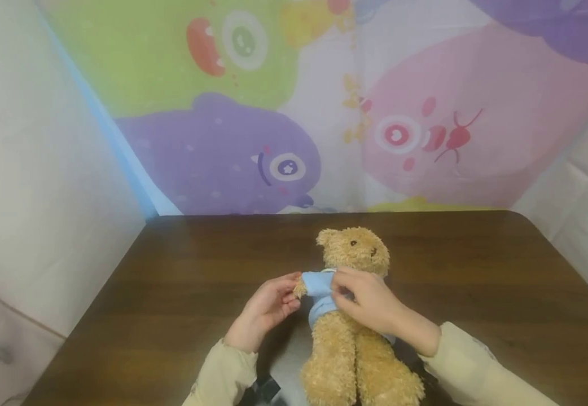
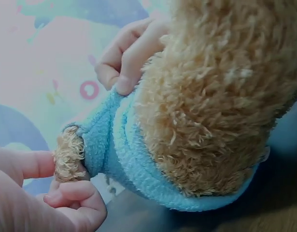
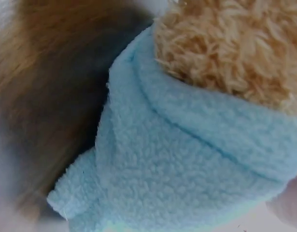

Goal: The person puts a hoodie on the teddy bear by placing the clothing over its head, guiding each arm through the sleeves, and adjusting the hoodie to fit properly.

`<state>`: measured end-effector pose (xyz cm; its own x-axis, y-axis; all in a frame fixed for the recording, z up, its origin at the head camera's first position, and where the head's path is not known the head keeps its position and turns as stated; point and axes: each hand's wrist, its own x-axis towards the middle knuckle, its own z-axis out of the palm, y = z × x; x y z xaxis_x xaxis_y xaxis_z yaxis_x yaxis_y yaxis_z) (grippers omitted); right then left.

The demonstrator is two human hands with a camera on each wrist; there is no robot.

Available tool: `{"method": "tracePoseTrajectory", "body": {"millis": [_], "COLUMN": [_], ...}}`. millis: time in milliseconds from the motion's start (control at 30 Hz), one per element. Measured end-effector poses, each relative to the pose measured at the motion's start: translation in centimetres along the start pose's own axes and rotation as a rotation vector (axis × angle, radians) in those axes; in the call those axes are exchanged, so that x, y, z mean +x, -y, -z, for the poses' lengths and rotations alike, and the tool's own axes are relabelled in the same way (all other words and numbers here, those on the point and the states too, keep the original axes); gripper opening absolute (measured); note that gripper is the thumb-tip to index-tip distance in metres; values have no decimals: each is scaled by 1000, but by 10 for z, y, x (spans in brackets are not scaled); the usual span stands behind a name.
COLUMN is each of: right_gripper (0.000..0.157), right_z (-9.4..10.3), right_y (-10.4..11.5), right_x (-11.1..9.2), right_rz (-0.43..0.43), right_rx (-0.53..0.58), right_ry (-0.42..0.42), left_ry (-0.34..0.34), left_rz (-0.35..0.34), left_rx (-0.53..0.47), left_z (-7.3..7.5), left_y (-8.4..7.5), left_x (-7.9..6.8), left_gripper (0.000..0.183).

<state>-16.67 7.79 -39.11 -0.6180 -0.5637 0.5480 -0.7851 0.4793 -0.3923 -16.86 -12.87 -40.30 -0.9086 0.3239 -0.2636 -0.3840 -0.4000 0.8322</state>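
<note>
A fluffy tan teddy bear [image 1: 332, 355] in a light blue fleece top [image 1: 319, 283] lies face up, head toward the far edge. With thumb and fingers, my left hand [image 1: 266, 307] pinches the bear's paw [image 2: 68, 154], which pokes out of the sleeve [image 2: 95, 142]. Over the bear's chest, my right hand [image 1: 370, 299] pinches the blue fabric near the sleeve's shoulder end, as the left wrist view also shows. The right wrist view is filled by the blue top [image 3: 153, 159] and tan fur [image 3: 225, 48]; the right fingertips are mostly hidden there.
The dark brown wooden table [image 1: 172, 270] extends around the bear. A black object [image 1: 266, 389] sits by the left sleeve at the near edge. Behind stands a cartoon-printed curtain [image 1: 334, 113], with pale sheets [image 1: 45, 169] at the sides.
</note>
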Motion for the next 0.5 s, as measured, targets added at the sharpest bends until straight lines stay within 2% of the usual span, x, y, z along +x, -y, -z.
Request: {"method": "tracePoseTrajectory", "body": {"millis": [133,267,333,400,500], "right_gripper": [20,18,17,15,14], "right_z": [0,-3,-6,-7,-10], "right_y": [0,1,2,3,3], "right_x": [1,3,4,5,6], "right_rz": [3,21,14,-1,-21], "right_rx": [-7,-42,-32,-6,67], "right_ry": [0,-29,-26,-9,1], "left_ry": [19,10,-10,-53,-175], "left_rz": [-3,-61,-127,-229,-384], "left_rx": [57,217,384,585,853], "left_z": [5,4,0,-4,-10], "left_y": [-2,-2,-3,-2,-2], "left_x": [1,0,-2,-5,-7], "left_gripper": [48,42,39,38,31]}}
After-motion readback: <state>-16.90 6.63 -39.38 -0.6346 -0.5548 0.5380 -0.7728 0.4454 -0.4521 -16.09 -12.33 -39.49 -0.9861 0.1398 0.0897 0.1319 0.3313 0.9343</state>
